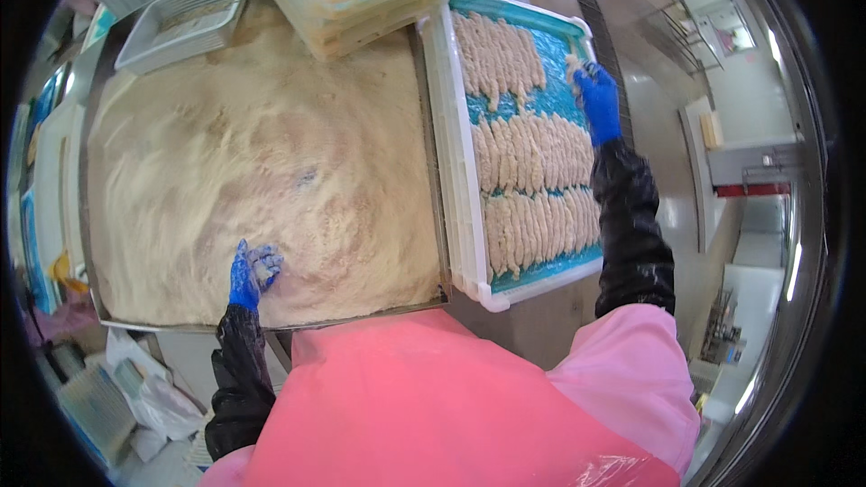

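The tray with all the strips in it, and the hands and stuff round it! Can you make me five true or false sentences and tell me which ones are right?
1. The right hand holds a pale piece over the tray. True.
2. The left hand is on the tray too. False: the left hand is down at the pale powder.
3. The strips in the tray lie in three rows. True.
4. The apron is green. False: the apron is pink.
5. The basket is at the far left corner of the powder. True.
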The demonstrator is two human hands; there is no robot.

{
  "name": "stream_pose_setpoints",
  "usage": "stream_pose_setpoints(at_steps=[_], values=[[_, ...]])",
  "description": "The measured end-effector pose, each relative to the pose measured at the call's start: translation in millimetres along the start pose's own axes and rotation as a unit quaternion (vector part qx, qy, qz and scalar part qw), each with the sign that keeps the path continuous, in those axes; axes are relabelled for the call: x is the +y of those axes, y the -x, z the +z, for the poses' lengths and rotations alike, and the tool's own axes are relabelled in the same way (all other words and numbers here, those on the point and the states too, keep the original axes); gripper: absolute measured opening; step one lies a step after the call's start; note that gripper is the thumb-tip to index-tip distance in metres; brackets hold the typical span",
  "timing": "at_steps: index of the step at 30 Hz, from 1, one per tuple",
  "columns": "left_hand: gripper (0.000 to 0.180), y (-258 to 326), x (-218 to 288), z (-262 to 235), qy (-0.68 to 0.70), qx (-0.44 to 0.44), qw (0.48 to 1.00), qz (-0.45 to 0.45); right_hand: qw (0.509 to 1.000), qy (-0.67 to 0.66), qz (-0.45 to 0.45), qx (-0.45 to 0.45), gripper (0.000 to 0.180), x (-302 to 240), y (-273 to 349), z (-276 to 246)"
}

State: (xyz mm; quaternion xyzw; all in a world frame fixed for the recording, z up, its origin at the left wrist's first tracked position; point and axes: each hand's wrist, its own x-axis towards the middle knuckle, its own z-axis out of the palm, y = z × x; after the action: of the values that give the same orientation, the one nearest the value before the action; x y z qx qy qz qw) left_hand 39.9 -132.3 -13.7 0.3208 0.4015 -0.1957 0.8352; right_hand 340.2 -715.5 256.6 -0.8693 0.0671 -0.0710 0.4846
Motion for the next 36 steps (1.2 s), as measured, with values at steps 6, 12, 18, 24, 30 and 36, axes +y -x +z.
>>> stream_pose_setpoints(at_steps=[6, 12, 18, 24, 30, 36], values=[[0.062, 12, -4, 16, -0.055, 0.113, 0.990, 0.064, 0.916, 0.378, -0.130, -0.017, 0.041, 120, -115, 30], [0.057, 14, -4, 34, -0.057, 0.127, 0.987, 0.075, 0.961, 0.238, -0.134, -0.033, 0.035, 158, -184, 18], [0.051, 12, -10, 13, -0.050, 0.093, 0.990, 0.089, 0.905, 0.409, -0.040, -0.104, 0.033, 128, -176, 39], [0.040, 10, -11, 9, 0.083, -0.049, 0.993, 0.069, 0.873, 0.450, -0.186, 0.015, 0.048, 48, -80, 63], [0.030, 26, -5, 14, -0.080, -0.016, 0.993, 0.083, 0.897, 0.045, -0.220, -0.380, 0.028, -44, 139, 305], [0.031, 15, 5, -42, -0.048, -0.124, 0.989, 0.067, 0.943, 0.076, -0.185, -0.266, 0.048, 27, 308, 476]])
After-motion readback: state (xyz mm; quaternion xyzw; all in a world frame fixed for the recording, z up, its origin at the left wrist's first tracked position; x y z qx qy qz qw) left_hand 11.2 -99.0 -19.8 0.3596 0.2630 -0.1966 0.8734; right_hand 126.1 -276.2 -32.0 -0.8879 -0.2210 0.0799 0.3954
